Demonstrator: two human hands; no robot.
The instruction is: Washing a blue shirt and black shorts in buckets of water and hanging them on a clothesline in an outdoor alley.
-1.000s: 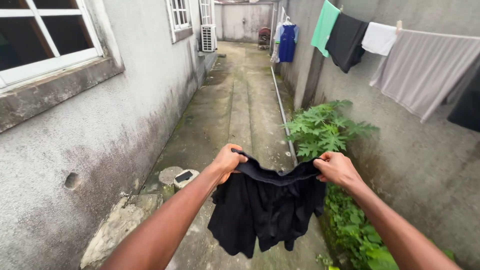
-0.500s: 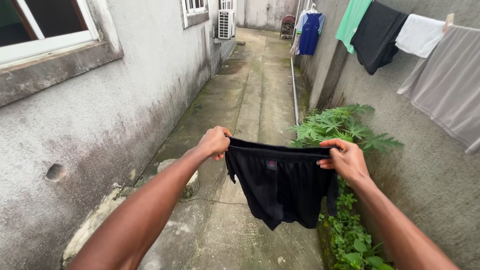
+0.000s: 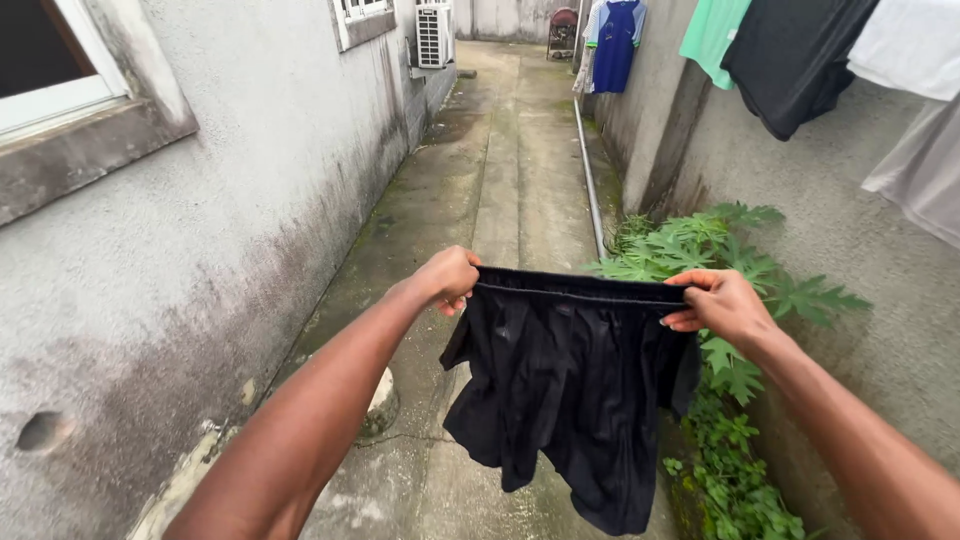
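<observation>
shorts (image 3: 570, 390): black, stretched flat at centre, hanging over path (image 3: 520, 150) | left hand (image 3: 448, 278): fingers closed on waistband at 9 o'clock | right hand (image 3: 722, 303): fingers closed on waistband at 3 o'clock | plant (image 3: 720, 260) at 2 o'clock | clothes (image 3: 790, 60) at 1 o'clock

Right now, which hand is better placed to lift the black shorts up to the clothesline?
Likely the right hand. It grips the waistband of the black shorts on the side of the wall where the hung clothes are. The left hand holds the far end, toward the house wall.
</observation>
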